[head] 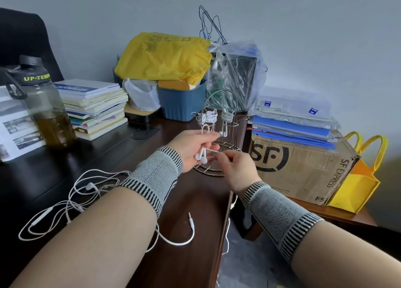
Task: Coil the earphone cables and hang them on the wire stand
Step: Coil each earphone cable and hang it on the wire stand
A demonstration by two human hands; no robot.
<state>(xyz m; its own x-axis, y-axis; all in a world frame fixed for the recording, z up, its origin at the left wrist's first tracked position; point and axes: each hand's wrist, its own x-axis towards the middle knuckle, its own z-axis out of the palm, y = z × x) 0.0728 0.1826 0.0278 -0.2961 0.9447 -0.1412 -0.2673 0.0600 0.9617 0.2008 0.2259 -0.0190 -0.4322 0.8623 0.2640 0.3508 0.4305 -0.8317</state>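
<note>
Head view, all places relative to wire stand. Left hand just in front of stand, fingers curled, grasping white earbuds with cable looped around fingers. Right hand in front of stand, slightly right, pinching same cable. Three coiled earphones hang on stand upper arms. Loose earphone cable lies on dark desk, well left-front of stand. Cardboard box right of stand. Water bottle far left.
</note>
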